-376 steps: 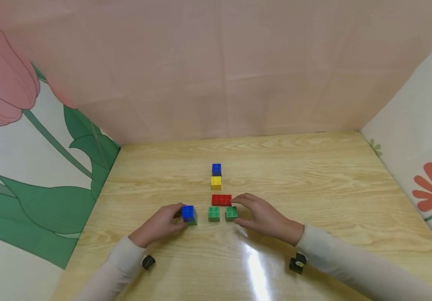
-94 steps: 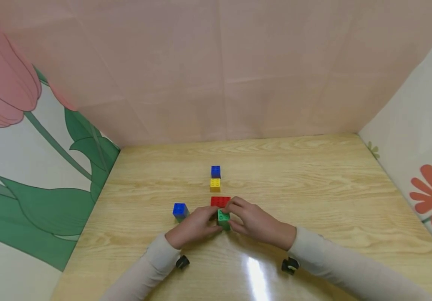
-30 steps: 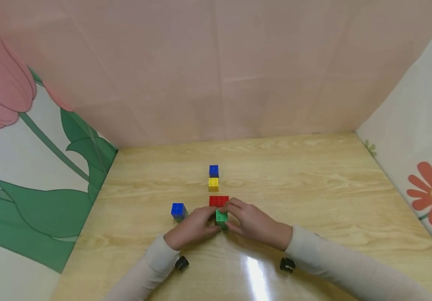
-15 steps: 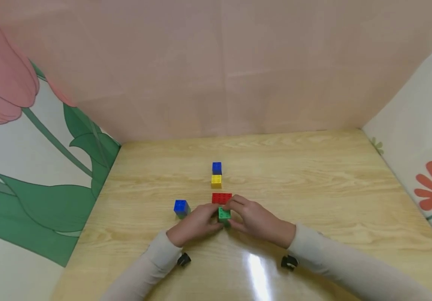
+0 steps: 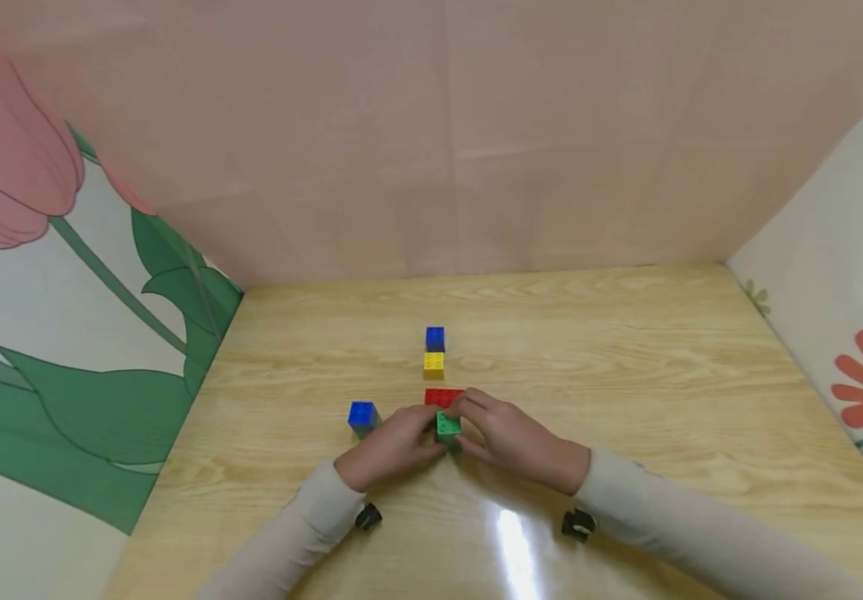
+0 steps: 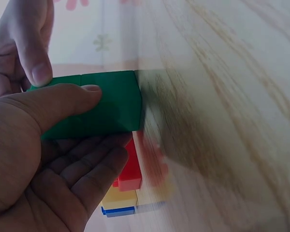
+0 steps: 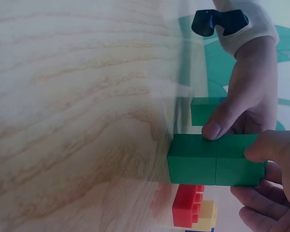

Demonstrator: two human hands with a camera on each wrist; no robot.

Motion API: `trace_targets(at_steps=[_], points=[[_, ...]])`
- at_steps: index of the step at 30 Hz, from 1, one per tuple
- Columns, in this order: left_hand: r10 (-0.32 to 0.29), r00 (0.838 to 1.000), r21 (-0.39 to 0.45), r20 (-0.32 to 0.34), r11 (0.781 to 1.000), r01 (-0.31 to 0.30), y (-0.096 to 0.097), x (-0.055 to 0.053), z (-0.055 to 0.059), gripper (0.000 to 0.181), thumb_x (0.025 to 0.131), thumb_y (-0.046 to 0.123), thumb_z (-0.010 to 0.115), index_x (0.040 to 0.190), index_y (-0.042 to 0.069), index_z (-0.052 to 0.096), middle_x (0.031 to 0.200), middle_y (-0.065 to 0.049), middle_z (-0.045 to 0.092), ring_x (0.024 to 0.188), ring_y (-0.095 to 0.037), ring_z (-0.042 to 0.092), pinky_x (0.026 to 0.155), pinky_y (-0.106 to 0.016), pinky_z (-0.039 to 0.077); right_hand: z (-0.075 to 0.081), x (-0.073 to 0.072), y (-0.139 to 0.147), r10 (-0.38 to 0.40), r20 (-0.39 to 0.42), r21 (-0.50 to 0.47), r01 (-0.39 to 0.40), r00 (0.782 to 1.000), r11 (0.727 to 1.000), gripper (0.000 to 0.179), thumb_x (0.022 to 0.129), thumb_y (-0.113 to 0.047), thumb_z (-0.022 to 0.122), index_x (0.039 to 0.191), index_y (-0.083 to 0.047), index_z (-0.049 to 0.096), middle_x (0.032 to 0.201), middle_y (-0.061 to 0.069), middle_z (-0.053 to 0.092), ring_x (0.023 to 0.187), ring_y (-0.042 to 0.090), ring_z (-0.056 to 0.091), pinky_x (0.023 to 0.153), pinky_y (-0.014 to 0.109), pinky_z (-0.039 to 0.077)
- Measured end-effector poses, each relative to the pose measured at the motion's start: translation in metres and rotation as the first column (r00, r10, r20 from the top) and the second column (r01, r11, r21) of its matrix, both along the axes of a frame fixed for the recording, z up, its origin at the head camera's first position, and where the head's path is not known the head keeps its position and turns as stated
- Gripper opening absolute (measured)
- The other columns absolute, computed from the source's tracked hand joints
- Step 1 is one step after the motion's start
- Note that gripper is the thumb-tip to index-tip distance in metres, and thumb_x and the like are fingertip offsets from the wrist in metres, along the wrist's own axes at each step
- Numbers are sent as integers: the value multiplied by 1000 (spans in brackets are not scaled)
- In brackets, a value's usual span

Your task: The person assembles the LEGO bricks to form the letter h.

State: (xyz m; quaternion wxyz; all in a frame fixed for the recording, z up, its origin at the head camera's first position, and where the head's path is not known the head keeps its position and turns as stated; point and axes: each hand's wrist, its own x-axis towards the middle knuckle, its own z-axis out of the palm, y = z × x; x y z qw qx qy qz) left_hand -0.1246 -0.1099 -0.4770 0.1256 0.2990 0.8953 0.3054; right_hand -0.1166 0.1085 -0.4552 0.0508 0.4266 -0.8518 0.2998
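Observation:
Two green toy bricks stand one on the other in the middle of the table. Between left thumb and fingers, my left hand (image 5: 393, 450) grips the lower green brick (image 7: 191, 159). My right hand (image 5: 509, 435) pinches the upper green brick (image 5: 448, 423) from the right, its thumb on the near side. Only a thin seam shows between the two bricks in the right wrist view. Just behind them lies a red brick (image 5: 442, 397), partly covered by the right fingers. A blue brick on a green one (image 5: 363, 415) stands left of my left hand.
Further back, a yellow brick (image 5: 434, 365) and a blue brick (image 5: 435, 337) sit in line behind the red one. The wooden table (image 5: 589, 358) ends at a pink back wall (image 5: 446, 167), with flower-patterned sides left and right.
Earlier the two green bricks lay apart and my left hand held the blue-and-green stack. That stack now stands released further left, and both hands hold the stacked green bricks. Recently the hands barely moved.

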Motion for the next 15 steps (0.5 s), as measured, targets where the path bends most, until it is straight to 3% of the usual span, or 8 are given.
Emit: trace_targets(at_steps=[5,15], points=[[1,1000,-1,-31,1000,-1,-1,-1,1,37,90,17,72,124,12,60,116,2,65,108,-10,59,92,-27,51,1,-2,-1,-8,12,17,8,1000,1000,28,87,-12,74,112,-10,61,111,-2,58,101,10,62,83,18,53],[5,1000,-37,-5,999,-6,0,0,6,44,89,19,74,128,12,57,119,2,64,111,-11,59,93,-28,51,0,-2,1,-27,-9,29,28,1000,999,36,87,-17,75,119,-8,60,117,-1,57,104,13,62,84,20,54]])
